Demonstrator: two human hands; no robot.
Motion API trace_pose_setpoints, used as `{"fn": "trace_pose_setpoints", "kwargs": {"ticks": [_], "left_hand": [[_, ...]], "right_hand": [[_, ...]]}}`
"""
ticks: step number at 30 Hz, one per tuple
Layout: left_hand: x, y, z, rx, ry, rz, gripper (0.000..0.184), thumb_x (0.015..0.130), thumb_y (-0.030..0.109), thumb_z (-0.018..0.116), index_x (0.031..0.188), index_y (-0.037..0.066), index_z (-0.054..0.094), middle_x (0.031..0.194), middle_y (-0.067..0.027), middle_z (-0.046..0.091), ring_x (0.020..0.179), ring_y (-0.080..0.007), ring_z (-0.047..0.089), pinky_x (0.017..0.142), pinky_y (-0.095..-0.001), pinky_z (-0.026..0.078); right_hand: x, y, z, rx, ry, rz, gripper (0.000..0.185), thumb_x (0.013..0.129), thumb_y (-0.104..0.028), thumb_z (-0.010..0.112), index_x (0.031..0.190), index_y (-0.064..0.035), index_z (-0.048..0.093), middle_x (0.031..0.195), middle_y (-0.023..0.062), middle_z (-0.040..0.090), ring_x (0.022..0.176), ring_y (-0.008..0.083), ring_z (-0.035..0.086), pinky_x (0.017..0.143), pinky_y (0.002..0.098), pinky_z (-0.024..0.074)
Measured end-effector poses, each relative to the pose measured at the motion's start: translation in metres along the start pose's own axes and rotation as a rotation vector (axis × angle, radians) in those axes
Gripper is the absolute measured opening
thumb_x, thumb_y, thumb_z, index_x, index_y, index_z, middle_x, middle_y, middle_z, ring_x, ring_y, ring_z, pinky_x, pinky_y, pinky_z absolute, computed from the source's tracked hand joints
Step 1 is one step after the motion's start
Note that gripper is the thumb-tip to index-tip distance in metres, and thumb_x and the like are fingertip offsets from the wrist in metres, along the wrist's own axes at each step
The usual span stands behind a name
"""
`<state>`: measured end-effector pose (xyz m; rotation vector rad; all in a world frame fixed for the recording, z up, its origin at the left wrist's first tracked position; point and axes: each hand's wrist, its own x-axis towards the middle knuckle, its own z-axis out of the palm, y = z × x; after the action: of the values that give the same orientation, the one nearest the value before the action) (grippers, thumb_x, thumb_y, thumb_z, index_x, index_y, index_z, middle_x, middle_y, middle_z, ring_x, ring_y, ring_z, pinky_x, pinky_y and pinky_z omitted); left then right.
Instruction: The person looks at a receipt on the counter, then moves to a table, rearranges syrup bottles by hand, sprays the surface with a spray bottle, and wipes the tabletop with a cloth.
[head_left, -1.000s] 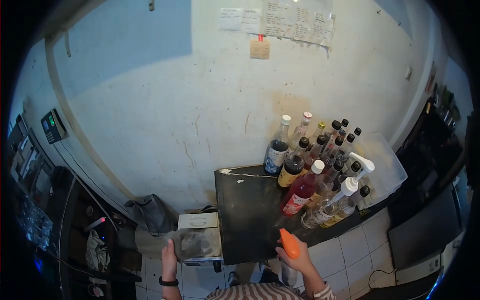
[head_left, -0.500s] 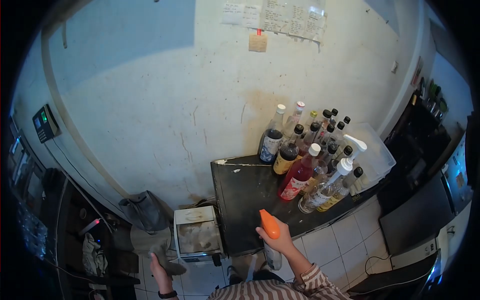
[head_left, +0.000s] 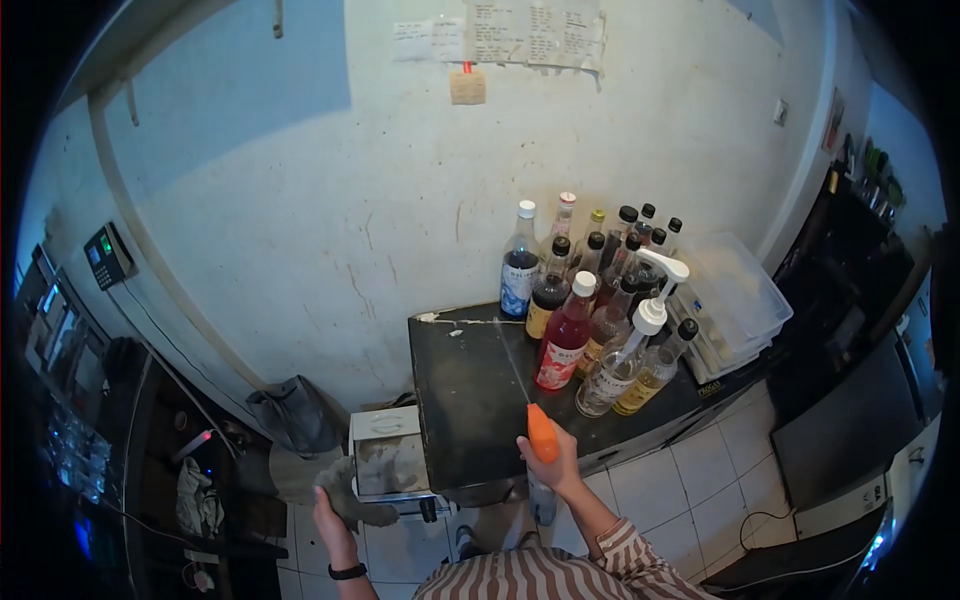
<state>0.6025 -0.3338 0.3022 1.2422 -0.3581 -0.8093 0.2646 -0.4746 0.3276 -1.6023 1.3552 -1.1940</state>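
Note:
My right hand (head_left: 562, 468) is wrapped round a spray bottle (head_left: 542, 435) with an orange head, above the front edge of the black tabletop (head_left: 465, 400). A thin line of spray runs from its nozzle up over the surface. Lower left, my left hand (head_left: 330, 522) grips a grey cloth (head_left: 352, 496), which hangs in front of a metal appliance (head_left: 390, 462). Beyond the spray head stand a red syrup bottle (head_left: 565, 345), a blue-labelled bottle (head_left: 519, 270) and a clear bottle with a white pump (head_left: 606, 385).
Several more capped bottles (head_left: 627, 225) crowd behind these. A clear plastic bin (head_left: 730, 300) is at the table's right end. On the left are a dark bag (head_left: 295, 415) and a wall keypad (head_left: 107, 256). Papers (head_left: 530, 35) hang on the wall.
A spray line now shows from the nozzle. My left hand has raised the cloth slightly, closer to the table. The view has shifted, so the bottles appear further left.

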Motion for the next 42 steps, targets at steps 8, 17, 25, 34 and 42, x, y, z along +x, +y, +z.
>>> {"fn": "trace_pose_setpoints", "kwargs": {"ticks": [8,17,25,34,42], "left_hand": [[-0.027,-0.007,0.012,-0.012,0.048,0.063,0.054,0.1,0.043,0.043,0.124,-0.004,0.053,0.12,-0.0124,0.058,0.107,-0.0214,0.057,0.09,-0.0342,0.044],[-0.053,-0.007,0.038,-0.136,0.273,0.159,0.057,0.1,0.044,0.041,0.128,-0.004,0.051,0.121,-0.013,0.058,0.106,-0.0222,0.057,0.091,-0.0347,0.044],[-0.039,-0.041,0.106,0.374,0.247,0.381,0.059,0.102,0.043,0.036,0.115,-0.01,0.058,0.106,-0.0174,0.063,0.096,-0.0211,0.057,0.085,-0.0362,0.044],[-0.059,-0.071,0.203,1.04,-0.508,0.331,0.044,0.098,0.032,0.045,0.12,-0.005,0.056,0.088,-0.0221,0.062,0.081,-0.0399,0.059,0.072,-0.0455,0.046],[0.003,-0.088,0.168,1.603,-0.889,0.925,0.048,0.093,0.031,0.049,0.134,0.006,0.047,0.144,-0.0128,0.041,0.134,-0.0335,0.035,0.108,-0.0549,0.026]], "right_hand": [[-0.013,-0.015,-0.018,-0.048,-0.2,-0.121,0.036,0.08,-0.027,0.073,0.101,-0.0019,0.057,0.082,0.0166,0.063,0.079,0.035,0.065,0.071,0.0377,0.0501],[-0.036,0.005,-0.058,-0.032,-0.512,-0.07,0.039,0.078,-0.025,0.073,0.107,-0.0038,0.058,0.087,0.0167,0.064,0.083,0.0342,0.065,0.075,0.0374,0.05],[-0.069,0.029,-0.123,-0.036,-0.493,-0.012,0.045,0.078,-0.02,0.074,0.115,-0.0038,0.055,0.096,0.0136,0.064,0.087,0.0288,0.065,0.076,0.0352,0.0498],[-0.063,0.043,-0.134,-0.019,-0.359,0.005,0.049,0.077,-0.019,0.076,0.118,-0.0025,0.054,0.092,0.0128,0.063,0.086,0.0269,0.064,0.076,0.0345,0.05],[-0.06,0.048,-0.125,0.033,-0.432,0.056,0.049,0.077,-0.02,0.076,0.117,-0.0016,0.055,0.091,0.0143,0.064,0.079,0.0282,0.066,0.071,0.0341,0.0514]]}}
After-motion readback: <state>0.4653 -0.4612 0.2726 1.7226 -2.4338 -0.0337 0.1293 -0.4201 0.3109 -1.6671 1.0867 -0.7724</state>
